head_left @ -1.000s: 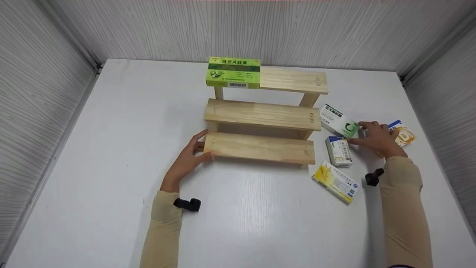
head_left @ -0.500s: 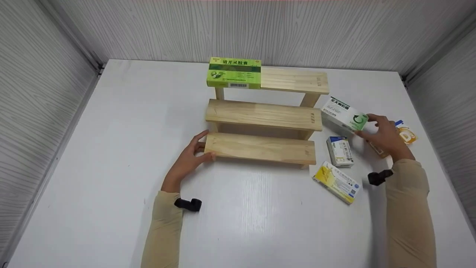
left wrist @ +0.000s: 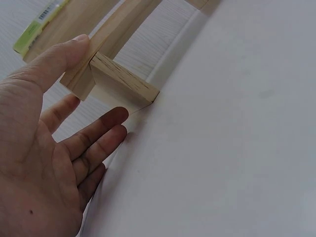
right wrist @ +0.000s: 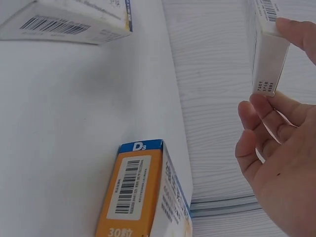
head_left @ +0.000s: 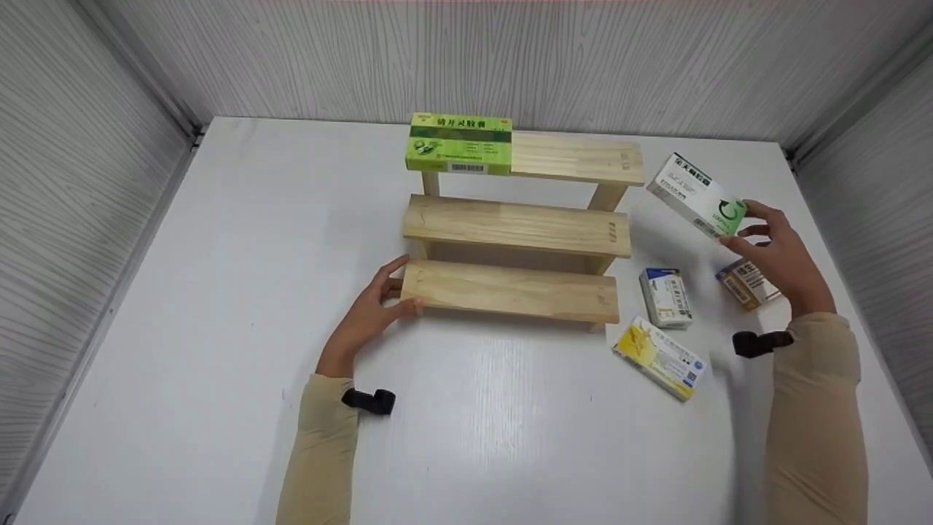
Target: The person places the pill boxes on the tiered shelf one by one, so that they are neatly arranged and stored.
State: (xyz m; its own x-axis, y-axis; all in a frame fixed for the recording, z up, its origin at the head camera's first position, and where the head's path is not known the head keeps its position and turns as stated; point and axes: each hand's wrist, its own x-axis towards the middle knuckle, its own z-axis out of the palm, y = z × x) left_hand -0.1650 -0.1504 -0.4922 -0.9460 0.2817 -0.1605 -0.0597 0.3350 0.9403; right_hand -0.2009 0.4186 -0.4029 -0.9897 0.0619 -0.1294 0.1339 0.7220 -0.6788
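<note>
My right hand (head_left: pixel 783 251) pinches one end of a white and green medicine box (head_left: pixel 696 195), thumb on one side and fingers on the other. In the right wrist view, the box (right wrist: pixel 270 59) hangs above the table, tilted. My left hand (head_left: pixel 370 313) holds the left end of the bottom step of a three-step wooden rack (head_left: pixel 510 292). The left wrist view has the thumb over the board's edge and the index finger behind its end, the other fingers loose near the rack's leg (left wrist: pixel 126 79). A green medicine box (head_left: pixel 459 144) lies at the left of the top step.
Right of the rack lie a small white and blue box (head_left: pixel 667 297) and a yellow and white box (head_left: pixel 660 357). An orange D3 box (head_left: pixel 747 284) stands partly under my right hand. Grain-patterned panels (head_left: pixel 503 58) enclose the white table (head_left: pixel 496 437).
My right hand has lifted the white and green box off the table and carried it back and to the right. The left hand and the rack stay in place.
</note>
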